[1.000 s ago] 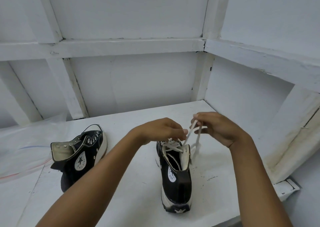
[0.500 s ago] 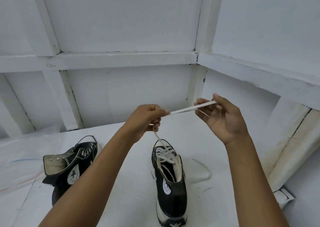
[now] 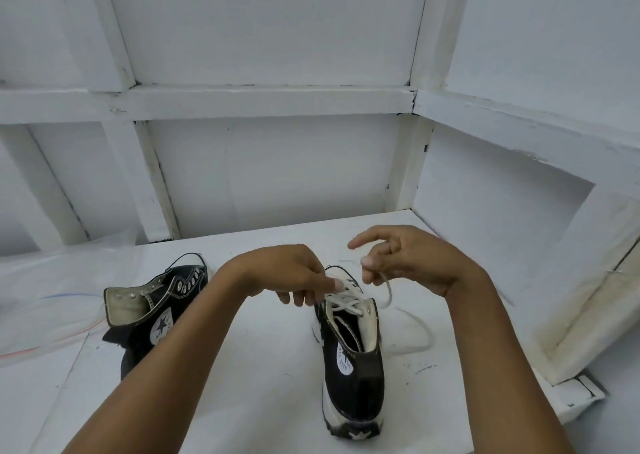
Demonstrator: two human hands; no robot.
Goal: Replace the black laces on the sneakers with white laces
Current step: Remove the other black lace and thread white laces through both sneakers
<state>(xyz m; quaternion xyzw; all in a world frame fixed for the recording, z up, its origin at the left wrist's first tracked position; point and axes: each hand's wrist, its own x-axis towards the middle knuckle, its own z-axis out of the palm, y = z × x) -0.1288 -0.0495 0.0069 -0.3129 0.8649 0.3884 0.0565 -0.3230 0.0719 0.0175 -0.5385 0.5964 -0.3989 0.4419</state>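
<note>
On the white table (image 3: 242, 367), in a corner of white panelled wall (image 3: 277, 169), a black high-top sneaker (image 3: 353, 384) stands upright, heel toward the camera and toe pointing away. A white lace (image 3: 346, 304) crosses its upper eyelets in a few rows. The left hand (image 3: 287, 273) hovers over the top of the tongue with its fingers curled downward. Its thumb and fingertips close on the lace right at the crossings, though blur hides exactly how the strand is pinched. The right hand (image 3: 415, 263) is just beside it, to the right and slightly higher, above the table past the sneaker's right side. Its thumb and middle fingers pinch a loose length of the same lace, while the index finger sticks out straight toward the left. From that pinch the strand drops in a curve toward the sneaker's collar, and a further slack part lies in a wide loop on the table to the right of the sneaker. The hands are near each other but apart.

Well to the left is a second sneaker (image 3: 152, 318), leaning over, its opening toward the camera and a row of metal eyelets showing; the left forearm crosses in front of its lower part. Beyond it a clear plastic bag (image 3: 52, 280) with thin red and blue lines lies at the table's left side
</note>
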